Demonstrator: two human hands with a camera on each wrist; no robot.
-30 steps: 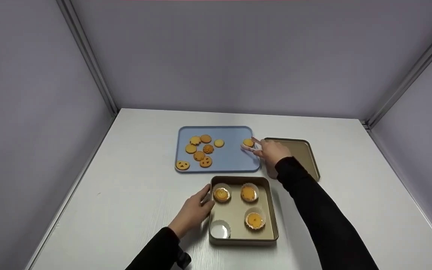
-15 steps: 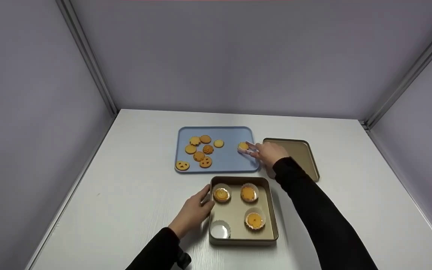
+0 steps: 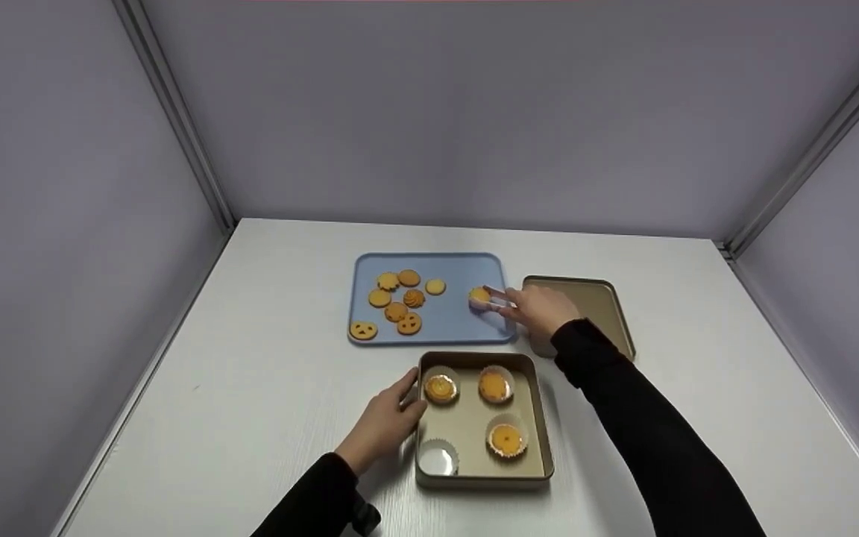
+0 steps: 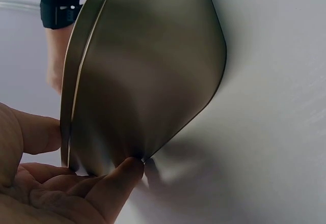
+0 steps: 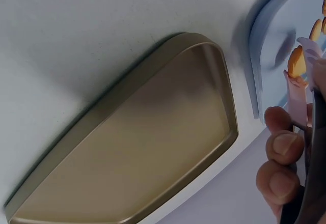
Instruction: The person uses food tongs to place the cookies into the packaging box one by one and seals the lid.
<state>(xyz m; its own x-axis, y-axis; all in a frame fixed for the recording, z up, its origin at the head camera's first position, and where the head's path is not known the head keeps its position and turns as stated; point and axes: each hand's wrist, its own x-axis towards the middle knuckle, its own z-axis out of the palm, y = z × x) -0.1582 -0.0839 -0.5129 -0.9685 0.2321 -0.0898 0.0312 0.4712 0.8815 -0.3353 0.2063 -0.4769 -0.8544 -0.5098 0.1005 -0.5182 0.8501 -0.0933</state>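
My left hand holds the left wall of a deep gold square baking tin, thumb at the rim and fingers against the outer side. Inside the tin are several paper cups, three holding a cookie each; the near-left paper cup looks bare. Over the right part of a blue tray, my right hand grips tongs with pale pinkish tips and a dark handle. A round yellow cookie is between the tong tips; whether it touches the tray is unclear.
Several loose cookies, among them a swirled cookie, lie on the tray's left half. A shallow gold lid-like tray lies to the right, partly under my right arm. Grey panels enclose the white table.
My right hand has moved the tongs slightly left and nearer to me, and the cookie at their tips has moved with them. My left hand and the tin look unmoved.
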